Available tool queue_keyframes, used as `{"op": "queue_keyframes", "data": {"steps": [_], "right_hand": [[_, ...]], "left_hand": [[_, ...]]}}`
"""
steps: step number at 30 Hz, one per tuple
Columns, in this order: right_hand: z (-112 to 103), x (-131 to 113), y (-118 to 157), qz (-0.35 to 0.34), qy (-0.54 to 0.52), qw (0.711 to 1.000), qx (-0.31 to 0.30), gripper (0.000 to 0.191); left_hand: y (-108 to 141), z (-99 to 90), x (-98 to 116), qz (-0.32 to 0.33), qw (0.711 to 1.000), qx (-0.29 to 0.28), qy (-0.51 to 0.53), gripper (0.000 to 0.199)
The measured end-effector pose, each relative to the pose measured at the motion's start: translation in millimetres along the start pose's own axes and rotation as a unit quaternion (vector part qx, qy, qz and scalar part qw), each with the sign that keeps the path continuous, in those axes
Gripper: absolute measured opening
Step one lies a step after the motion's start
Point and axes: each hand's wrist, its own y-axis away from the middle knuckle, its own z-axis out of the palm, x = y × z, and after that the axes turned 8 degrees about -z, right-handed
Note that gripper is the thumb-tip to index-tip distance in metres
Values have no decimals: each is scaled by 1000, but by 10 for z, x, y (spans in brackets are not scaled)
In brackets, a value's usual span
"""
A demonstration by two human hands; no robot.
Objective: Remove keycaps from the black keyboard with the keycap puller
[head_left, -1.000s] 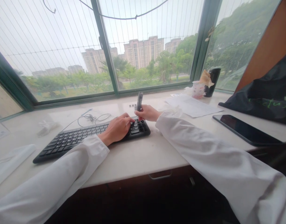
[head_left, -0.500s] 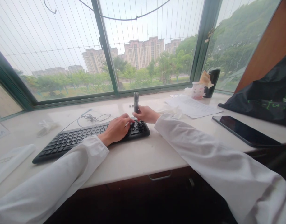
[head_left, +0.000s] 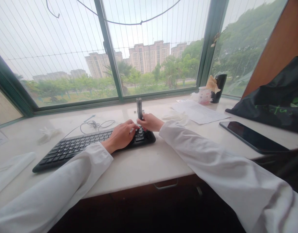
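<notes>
A black wired keyboard (head_left: pixel 73 147) lies at a slant on the white windowsill desk. Over its right part rests my left hand (head_left: pixel 122 134), fingers stretched toward the number pad keys (head_left: pixel 140 133) and seeming to hold nothing. My right hand (head_left: pixel 151 122) is closed around a dark grey, stick-shaped tool (head_left: pixel 139 108), which stands nearly upright above the number pad. The tool's lower end is hidden by my fingers, so I cannot tell whether it touches a key. Close behind the tool lie small dark pieces (head_left: pixel 135 112), too small to name.
A loose cable (head_left: pixel 93 123) curls behind the keyboard, near crumpled clear plastic (head_left: pixel 48 134). To the right are a paper sheet (head_left: pixel 202 111), a cup (head_left: pixel 204 95), a black cylinder (head_left: pixel 219 87), a phone (head_left: pixel 253 137) and a black bag (head_left: pixel 272 100). Windows (head_left: pixel 151 64) stand behind.
The view has shifted slightly. The grey tool in my right hand leans a little more to the left at its top. Both hands stay at the number pad.
</notes>
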Motion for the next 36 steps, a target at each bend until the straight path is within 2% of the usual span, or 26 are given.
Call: {"op": "queue_keyframes", "data": {"steps": [3, 6, 12, 19, 24, 30, 36], "right_hand": [[-8, -10, -9, 47, -19, 999, -21, 33], [1, 22, -27, 70, -11, 997, -25, 34], [102, 81, -22, 39, 60, 997, 7, 27], [273, 30, -3, 37, 119, 989, 77, 26], [306, 53, -14, 20, 140, 987, 75, 26], [267, 30, 0, 40, 110, 991, 63, 27], [256, 102, 10, 31, 127, 990, 49, 24]], "left_hand": [[3, 4, 9, -7, 1000, 1, -9, 33], [3, 10, 18, -17, 1000, 3, -17, 33], [2, 6, 20, -14, 1000, 5, -8, 34], [7, -9, 31, -8, 1000, 8, -19, 35], [7, -6, 39, 4, 1000, 11, -21, 35], [-4, 1, 32, -4, 1000, 5, -20, 36], [1, -3, 33, -6, 1000, -4, -27, 35]]}}
